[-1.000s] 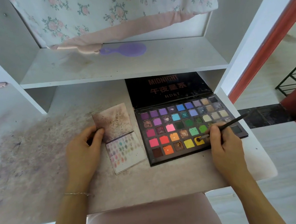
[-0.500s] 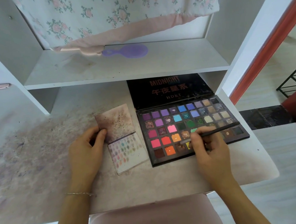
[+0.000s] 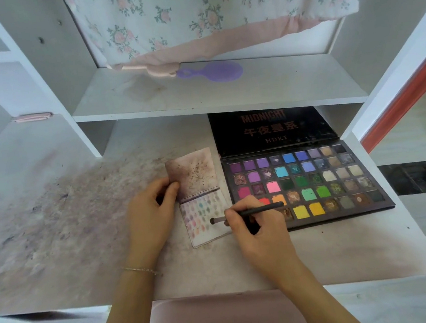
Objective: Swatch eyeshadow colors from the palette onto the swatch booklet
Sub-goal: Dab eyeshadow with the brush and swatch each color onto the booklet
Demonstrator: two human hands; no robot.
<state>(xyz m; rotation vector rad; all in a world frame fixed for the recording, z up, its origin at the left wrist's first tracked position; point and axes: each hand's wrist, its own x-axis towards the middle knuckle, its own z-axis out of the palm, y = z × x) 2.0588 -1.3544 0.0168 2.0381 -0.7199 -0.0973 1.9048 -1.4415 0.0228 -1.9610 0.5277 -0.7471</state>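
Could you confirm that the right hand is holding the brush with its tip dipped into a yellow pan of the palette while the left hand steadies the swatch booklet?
Not quite: in the head view the brush tip rests on the swatch booklet's lower page, not in the palette. The right hand does hold it, and the left hand steadies the booklet.

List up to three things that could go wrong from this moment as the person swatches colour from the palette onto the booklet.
1. The brush tip sits over a page already dotted with swatches, so a new dab might overlap an old one.
2. The right hand rests partly over the palette's near pans and could smudge them.
3. The left hand grips only the booklet's upper flap, so the lower page may shift.
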